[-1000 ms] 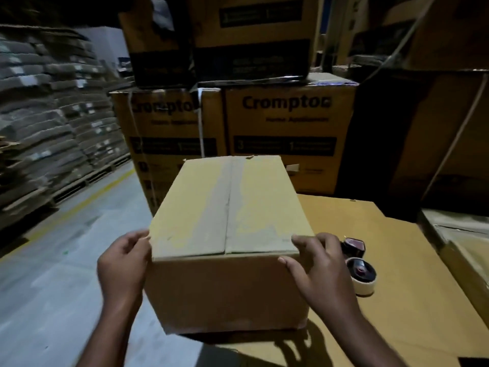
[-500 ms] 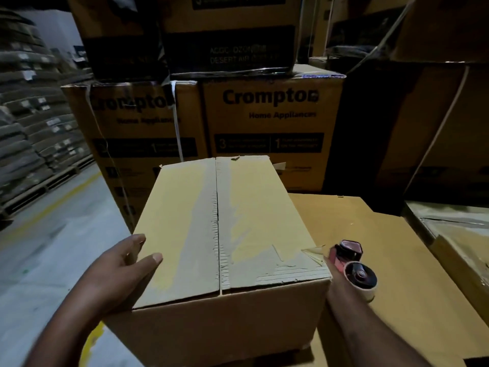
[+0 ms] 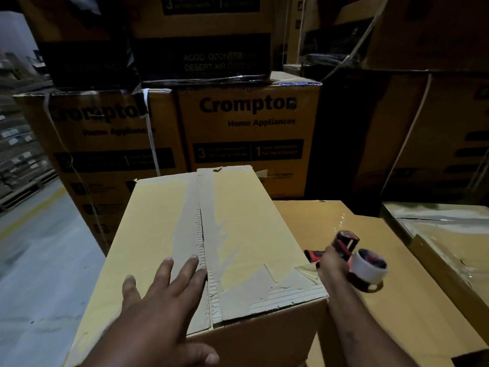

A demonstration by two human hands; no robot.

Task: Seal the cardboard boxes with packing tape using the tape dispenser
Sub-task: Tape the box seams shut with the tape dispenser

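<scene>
A plain cardboard box [image 3: 246, 234] stands in front of me, its two top flaps meeting at a centre seam with torn paper marks along it. My left hand [image 3: 164, 300] lies flat on the left flap, fingers spread and reaching the seam. Just right of the box, my right hand [image 3: 330, 263] is closed around the handle of a red and black tape dispenser [image 3: 354, 252] carrying a white roll of tape. The dispenser is lifted slightly above the flat cardboard surface [image 3: 397, 327]. The box's near right corner hides part of my right hand.
Printed Crompton cartons [image 3: 248, 139] are stacked close behind the box. A plastic-wrapped box [image 3: 449, 242] sits at the right. Grey floor with a yellow line [image 3: 34, 207] runs along the left, past pallets of stacked material [image 3: 18, 154].
The box came closer to me. My left hand moved from the box's left side onto its top. My right hand left the box and took hold of the tape dispenser.
</scene>
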